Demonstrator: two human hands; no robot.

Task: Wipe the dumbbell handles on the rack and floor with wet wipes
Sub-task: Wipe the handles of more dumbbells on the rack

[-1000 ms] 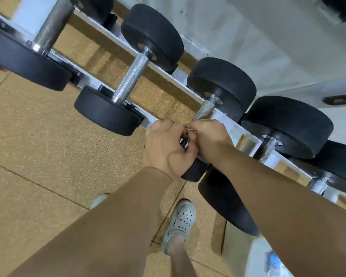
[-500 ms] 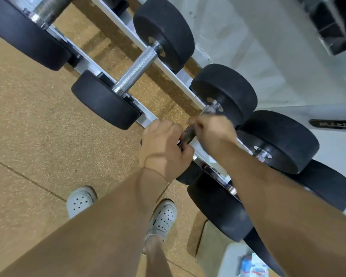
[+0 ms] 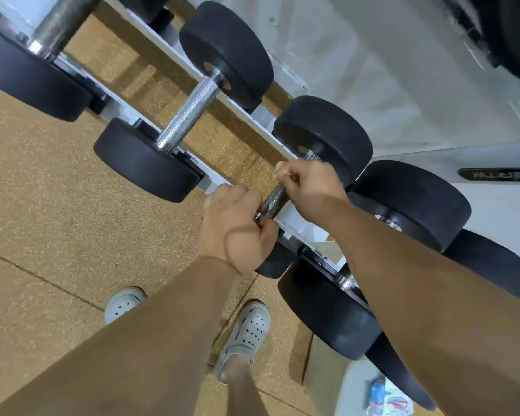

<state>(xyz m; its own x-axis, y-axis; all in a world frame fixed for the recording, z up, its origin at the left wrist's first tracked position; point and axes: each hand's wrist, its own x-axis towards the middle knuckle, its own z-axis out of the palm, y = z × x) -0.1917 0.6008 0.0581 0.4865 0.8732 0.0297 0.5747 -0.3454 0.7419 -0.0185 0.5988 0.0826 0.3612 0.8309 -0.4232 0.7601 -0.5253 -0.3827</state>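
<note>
Your left hand (image 3: 237,232) clenches the near end of the knurled handle (image 3: 273,202), while your right hand (image 3: 309,187) wraps its far end, pinching what looks like a crumpled wipe (image 3: 279,171). The dumbbell (image 3: 327,139) lies across the white rack (image 3: 306,232), above a speckled tan floor (image 3: 57,205).

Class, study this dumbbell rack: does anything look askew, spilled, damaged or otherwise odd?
Nothing stands out. The dumbbells sit in a row across the rack, none tipped. The left hand grips one handle while the right hand holds a small beige wipe against it. No spill shows on the floor.
</note>
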